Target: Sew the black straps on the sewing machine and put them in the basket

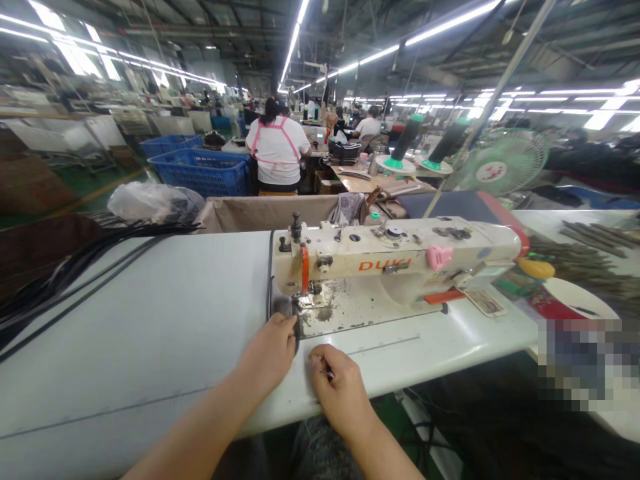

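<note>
"Where do we have the narrow black flexible strip (299,337)?"

"At the needle end of the cream metal sewing machine (345,257) with orange lettering, on the smooth white surface (200,300). Its near part curves down just beside the tips of our bare left hand (273,343)."

"And how do we have those fingers?"

"Bent and pressed together, tips against the strip — whether the thumb pinches it from below, we cannot tell."

"Our bare right hand (341,377), then?"

"Apart from the strip, near the front edge of the surface. We have its fingers curled in, thumb against forefinger; something small glints inside the curl — too small for us to name."

"What else do we see about us?"

"Left of us, a loose bundle of long black strips (55,293) lies across the surface. On the machine's arm sits a small pink plastic piece (439,257). Beyond, a person in a white top with pink straps (281,153) sits beside a blue plastic crate (203,172), back towards us"
</note>
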The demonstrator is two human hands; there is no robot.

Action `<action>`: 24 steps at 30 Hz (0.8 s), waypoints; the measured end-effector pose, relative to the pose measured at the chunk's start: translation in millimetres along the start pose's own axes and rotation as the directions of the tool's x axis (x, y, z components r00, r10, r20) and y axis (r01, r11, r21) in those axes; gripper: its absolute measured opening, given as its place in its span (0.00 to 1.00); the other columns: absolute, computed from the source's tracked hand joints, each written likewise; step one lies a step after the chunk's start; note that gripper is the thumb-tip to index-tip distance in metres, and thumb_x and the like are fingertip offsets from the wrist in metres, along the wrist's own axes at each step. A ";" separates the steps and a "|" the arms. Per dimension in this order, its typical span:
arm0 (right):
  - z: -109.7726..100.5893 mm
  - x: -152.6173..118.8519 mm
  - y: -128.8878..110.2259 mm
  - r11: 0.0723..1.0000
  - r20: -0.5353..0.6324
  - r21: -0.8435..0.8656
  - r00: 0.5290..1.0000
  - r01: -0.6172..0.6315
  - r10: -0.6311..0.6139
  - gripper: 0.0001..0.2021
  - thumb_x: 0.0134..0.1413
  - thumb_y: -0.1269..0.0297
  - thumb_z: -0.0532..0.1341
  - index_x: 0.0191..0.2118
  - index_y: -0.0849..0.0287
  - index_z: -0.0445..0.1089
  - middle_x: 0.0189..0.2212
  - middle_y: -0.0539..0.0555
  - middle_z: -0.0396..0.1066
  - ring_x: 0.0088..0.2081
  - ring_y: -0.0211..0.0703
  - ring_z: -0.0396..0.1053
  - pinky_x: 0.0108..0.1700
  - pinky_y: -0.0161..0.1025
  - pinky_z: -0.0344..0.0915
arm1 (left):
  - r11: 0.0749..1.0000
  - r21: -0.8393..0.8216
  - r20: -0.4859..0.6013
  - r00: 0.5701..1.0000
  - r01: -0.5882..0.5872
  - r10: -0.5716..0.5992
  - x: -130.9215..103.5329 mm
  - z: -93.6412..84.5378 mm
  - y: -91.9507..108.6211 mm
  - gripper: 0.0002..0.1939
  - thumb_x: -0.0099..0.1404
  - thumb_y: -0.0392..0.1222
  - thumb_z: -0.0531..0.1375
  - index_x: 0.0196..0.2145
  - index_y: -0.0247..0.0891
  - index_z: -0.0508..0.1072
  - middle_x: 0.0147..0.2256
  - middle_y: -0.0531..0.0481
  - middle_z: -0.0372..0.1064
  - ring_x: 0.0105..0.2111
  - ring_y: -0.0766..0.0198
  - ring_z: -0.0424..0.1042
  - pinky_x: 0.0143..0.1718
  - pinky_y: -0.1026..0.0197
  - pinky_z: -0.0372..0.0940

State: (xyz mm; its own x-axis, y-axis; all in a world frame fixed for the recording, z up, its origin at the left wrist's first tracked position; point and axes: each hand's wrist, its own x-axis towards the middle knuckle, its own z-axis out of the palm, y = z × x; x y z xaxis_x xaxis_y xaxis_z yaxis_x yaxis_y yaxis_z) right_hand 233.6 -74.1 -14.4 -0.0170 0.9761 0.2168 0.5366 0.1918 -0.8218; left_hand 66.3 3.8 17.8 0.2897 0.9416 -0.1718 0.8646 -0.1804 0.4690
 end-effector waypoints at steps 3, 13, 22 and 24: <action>-0.9 0.2 -0.3 1.000 0.006 0.009 1.000 -0.002 0.002 0.07 0.57 0.72 0.56 0.35 0.56 0.71 0.27 0.48 0.69 0.31 0.39 0.66 0.36 0.35 0.60 | 0.993 -0.112 0.121 0.992 0.045 -0.031 -0.3 3.2 -1.7 0.27 0.69 0.34 0.55 0.65 0.34 0.65 0.50 0.43 0.74 0.38 0.63 0.79 0.41 0.64 0.70; -14.6 -6.0 -1.1 0.989 0.073 0.140 0.997 -0.046 0.036 0.08 0.61 0.68 0.57 0.34 0.55 0.73 0.26 0.47 0.66 0.31 0.39 0.65 0.35 0.35 0.59 | 0.978 0.115 -0.079 0.980 -0.173 0.183 -25.7 18.6 -2.5 0.27 0.60 0.32 0.61 0.58 0.35 0.69 0.58 0.36 0.66 0.57 0.48 0.72 0.59 0.49 0.67; -9.5 -5.7 -0.1 0.994 0.115 0.098 0.992 -0.057 0.046 0.06 0.61 0.69 0.59 0.34 0.55 0.74 0.28 0.47 0.69 0.33 0.40 0.66 0.38 0.36 0.59 | 0.916 0.186 -0.146 0.912 -0.356 0.384 -25.5 33.6 -15.3 0.31 0.59 0.28 0.59 0.61 0.31 0.64 0.65 0.33 0.62 0.65 0.46 0.64 0.67 0.45 0.62; -11.0 -4.9 -2.1 0.990 0.120 0.117 0.991 -0.072 0.058 0.07 0.61 0.69 0.60 0.35 0.55 0.75 0.27 0.47 0.68 0.32 0.40 0.66 0.37 0.36 0.59 | 0.904 0.222 -0.137 0.907 -0.365 0.399 -23.6 34.7 -16.4 0.29 0.62 0.27 0.57 0.61 0.33 0.65 0.63 0.35 0.65 0.64 0.48 0.67 0.66 0.45 0.64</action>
State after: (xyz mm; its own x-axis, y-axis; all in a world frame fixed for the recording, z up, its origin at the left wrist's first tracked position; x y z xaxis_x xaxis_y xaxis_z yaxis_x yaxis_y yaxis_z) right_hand 241.8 -80.3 -7.9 -0.0865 0.9908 0.1039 0.4340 0.1313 -0.8913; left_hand 59.5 -25.4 -15.8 0.5514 0.8206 0.1503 0.7674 -0.5696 0.2944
